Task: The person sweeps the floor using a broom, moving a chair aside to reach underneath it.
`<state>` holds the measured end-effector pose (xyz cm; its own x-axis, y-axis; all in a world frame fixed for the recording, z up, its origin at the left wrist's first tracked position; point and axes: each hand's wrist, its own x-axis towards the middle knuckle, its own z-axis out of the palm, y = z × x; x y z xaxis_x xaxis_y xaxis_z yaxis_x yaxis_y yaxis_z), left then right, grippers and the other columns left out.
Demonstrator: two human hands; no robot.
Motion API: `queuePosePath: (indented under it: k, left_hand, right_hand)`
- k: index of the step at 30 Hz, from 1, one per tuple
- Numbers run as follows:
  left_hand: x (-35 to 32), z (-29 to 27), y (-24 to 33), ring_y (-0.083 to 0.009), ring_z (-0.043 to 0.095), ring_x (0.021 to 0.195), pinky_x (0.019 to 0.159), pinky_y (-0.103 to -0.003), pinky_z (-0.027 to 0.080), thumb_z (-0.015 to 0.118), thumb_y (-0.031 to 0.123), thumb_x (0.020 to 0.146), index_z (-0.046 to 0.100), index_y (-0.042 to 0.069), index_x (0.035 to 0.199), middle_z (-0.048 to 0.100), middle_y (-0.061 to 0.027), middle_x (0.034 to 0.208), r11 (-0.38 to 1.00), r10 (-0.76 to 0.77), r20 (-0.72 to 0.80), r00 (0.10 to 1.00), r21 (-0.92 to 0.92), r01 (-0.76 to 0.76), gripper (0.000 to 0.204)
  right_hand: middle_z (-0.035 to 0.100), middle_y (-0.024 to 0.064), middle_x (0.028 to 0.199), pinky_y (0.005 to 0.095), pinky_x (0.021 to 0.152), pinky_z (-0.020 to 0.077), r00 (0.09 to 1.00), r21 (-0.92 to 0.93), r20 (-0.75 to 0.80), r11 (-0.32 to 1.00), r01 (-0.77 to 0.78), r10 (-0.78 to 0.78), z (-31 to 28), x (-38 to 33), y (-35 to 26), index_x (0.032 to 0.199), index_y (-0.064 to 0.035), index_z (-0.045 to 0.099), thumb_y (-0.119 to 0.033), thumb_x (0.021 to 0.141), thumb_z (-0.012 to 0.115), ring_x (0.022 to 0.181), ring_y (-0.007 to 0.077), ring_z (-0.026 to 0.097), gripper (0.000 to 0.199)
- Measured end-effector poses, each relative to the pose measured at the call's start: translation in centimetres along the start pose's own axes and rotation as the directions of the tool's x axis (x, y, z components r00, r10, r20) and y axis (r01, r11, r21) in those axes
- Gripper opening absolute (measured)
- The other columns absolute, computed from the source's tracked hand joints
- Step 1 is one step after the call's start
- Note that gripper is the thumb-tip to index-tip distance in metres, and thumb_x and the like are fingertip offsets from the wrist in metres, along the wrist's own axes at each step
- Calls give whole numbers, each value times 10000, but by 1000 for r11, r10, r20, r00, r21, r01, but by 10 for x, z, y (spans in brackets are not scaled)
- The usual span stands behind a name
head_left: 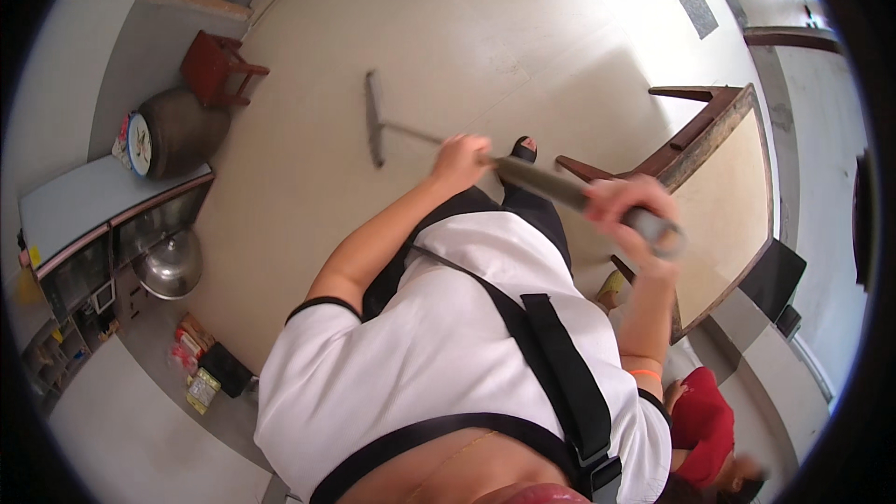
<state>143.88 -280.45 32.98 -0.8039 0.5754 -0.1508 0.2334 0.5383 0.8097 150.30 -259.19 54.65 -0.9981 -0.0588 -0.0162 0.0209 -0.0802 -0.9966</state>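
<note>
Both my hands are wrapped round the long pole of a flat mop [541, 182], slanting across in front of me. The mop's narrow dark head [374, 121] is out on the pale floor, ahead and to the left. My left hand [460, 163] is closed on the lower, thinner part of the pole. Near the thick grey top end, my right hand [635, 210] grips it, slightly blurred by motion. My dark shoe [525, 149] shows just beyond the pole.
A table [719, 215] with dark legs stands close on the right. Behind it, a person in a red top [705, 420] is near the wall. Along the left are a red-brown stool [219, 65], a big dark jar [191, 135], a cabinet [84, 196] and a metal bowl [170, 264].
</note>
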Motion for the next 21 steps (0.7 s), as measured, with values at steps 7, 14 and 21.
queuePosePath:
  k: [7, 14, 21]
  left_hand:
    - [-50, 33, -99, -348, 567, 718, 620, -431, 457, 613, 158, 668, 573, 58, 675, 594, -144, 734, 867, -467, 126, 875, 262, 424, 108]
    - [78, 140, -43, -368, 551, 744, 648, -439, 451, 573, 191, 706, 564, 47, 696, 579, -159, 745, 963, -157, 191, 969, 246, 108, 145]
    - [268, 216, 120, -353, 543, 727, 640, -413, 427, 538, 237, 773, 608, 50, 757, 584, -166, 730, 989, 72, 91, 993, -132, -59, 200]
  right_hand:
    - [492, -24, 627, 206, 562, 334, 917, 160, 242, 920, -359, 316, 2, 37, 112, 784, -36, 532, -13, 730, 560, 587, 51, 423, 65]
    - [528, -6, 723, 213, 618, 402, 924, -17, 263, 959, -283, 278, -154, 57, 82, 728, -38, 528, -6, 682, 567, 658, 69, 486, 69]
    - [471, 27, 576, 332, 783, 395, 974, -304, 195, 951, -48, 111, -296, 62, -23, 660, -35, 475, -9, 652, 527, 575, 149, 459, 59]
